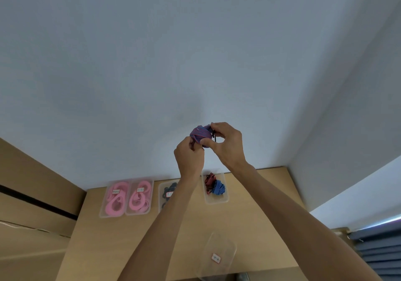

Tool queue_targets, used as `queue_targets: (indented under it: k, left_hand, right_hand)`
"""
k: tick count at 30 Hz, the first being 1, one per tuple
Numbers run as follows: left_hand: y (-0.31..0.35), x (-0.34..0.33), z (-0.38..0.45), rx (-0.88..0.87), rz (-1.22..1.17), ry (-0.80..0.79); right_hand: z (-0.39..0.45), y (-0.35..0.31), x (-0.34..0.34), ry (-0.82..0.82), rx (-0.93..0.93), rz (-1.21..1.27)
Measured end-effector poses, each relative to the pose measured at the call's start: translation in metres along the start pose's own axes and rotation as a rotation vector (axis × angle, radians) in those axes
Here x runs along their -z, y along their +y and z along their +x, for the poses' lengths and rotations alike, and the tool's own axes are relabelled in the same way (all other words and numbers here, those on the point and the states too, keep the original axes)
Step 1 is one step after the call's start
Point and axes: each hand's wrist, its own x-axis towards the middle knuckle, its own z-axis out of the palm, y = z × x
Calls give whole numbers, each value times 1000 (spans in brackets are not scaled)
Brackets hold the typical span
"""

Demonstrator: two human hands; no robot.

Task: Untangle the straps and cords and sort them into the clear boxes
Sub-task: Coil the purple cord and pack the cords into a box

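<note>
I hold a wound bundle of blue-and-red striped cord (200,133) up in front of the wall, above the table. My left hand (189,157) pinches its lower left side. My right hand (228,143) grips its right side, with a short black piece sticking out between thumb and fingers. On the wooden table (256,215) stand two clear boxes with pink straps (115,198) (140,196), a clear box with black cords (167,194) partly behind my left forearm, and a clear box (217,199) holding a red striped and a blue striped cord bundle.
A clear box (219,257) with a small label lies near the table's front edge. Wooden panels (32,189) flank the table on the left. A pale wall fills the back and right; blue folded fabric (377,250) shows at the lower right.
</note>
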Motion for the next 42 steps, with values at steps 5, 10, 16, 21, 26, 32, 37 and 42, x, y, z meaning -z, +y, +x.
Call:
queue_targets:
  k: [5, 10, 16, 21, 26, 32, 37, 42]
  left_hand:
    - [-1, -3, -6, 1, -33, 4]
    - [-4, -8, -9, 43, -74, -16]
    - [-11, -10, -13, 147, -140, -71]
    - [-7, -9, -11, 199, -193, 5]
    - [-7, -9, -16, 299, -370, 47]
    - [-8, -3, -12, 387, -368, 94]
    - [-18, -4, -14, 245, -382, -198]
    - [-25, -6, -15, 189, -328, -266]
  right_hand:
    - [-3, 4, -1, 57, -56, 65]
    - [-3, 4, -1, 115, -91, 112]
    - [-8, 11, -8, 104, -4, -36]
    - [-10, 16, -6, 128, -131, 36]
    - [-9, 16, -2, 120, -156, 85]
    - [-14, 17, 2, 86, -160, 96]
    - [-14, 19, 0, 104, -214, 157]
    - [-15, 27, 7, 90, -269, 127]
